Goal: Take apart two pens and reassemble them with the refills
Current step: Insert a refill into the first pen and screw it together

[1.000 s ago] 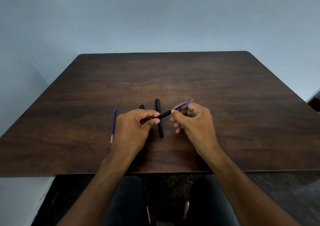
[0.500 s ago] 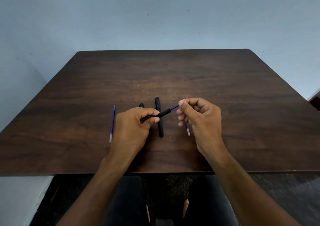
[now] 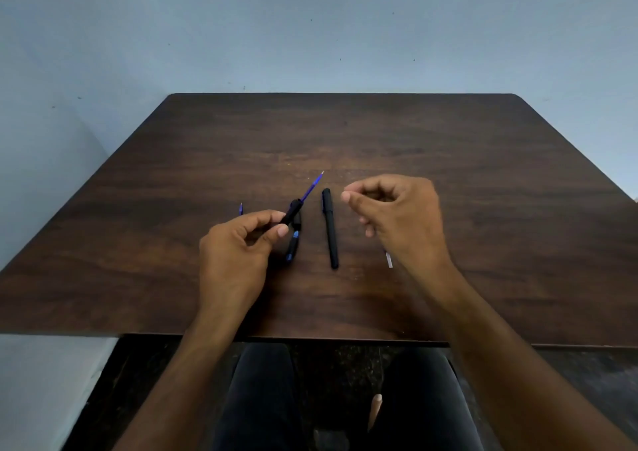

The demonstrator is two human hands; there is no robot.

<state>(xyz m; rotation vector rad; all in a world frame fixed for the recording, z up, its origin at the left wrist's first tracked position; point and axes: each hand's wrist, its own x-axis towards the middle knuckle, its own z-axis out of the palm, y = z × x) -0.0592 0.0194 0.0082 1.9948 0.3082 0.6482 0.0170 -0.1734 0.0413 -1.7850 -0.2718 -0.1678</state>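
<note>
My left hand (image 3: 238, 250) grips a black pen barrel (image 3: 291, 211) near its lower end. A blue refill (image 3: 311, 185) sticks out of the barrel's top and points up and to the right. Just below the barrel, a short black pen part with blue on it (image 3: 293, 245) lies on the table. A capped black pen (image 3: 330, 231) lies lengthwise between my hands. My right hand (image 3: 400, 219) hovers to the pen's right, fingers loosely curled and holding nothing. The pale end of a second refill (image 3: 389, 260) shows under that hand. A third refill's tip (image 3: 241, 209) peeks out behind my left hand.
The dark wooden table (image 3: 483, 209) stands against a pale blue wall. Its near edge runs just above my lap, and my dark-trousered legs show below it.
My right hand has let go of the refill and drawn away to the right. My left hand has swung the barrel so that the refill points up and away.
</note>
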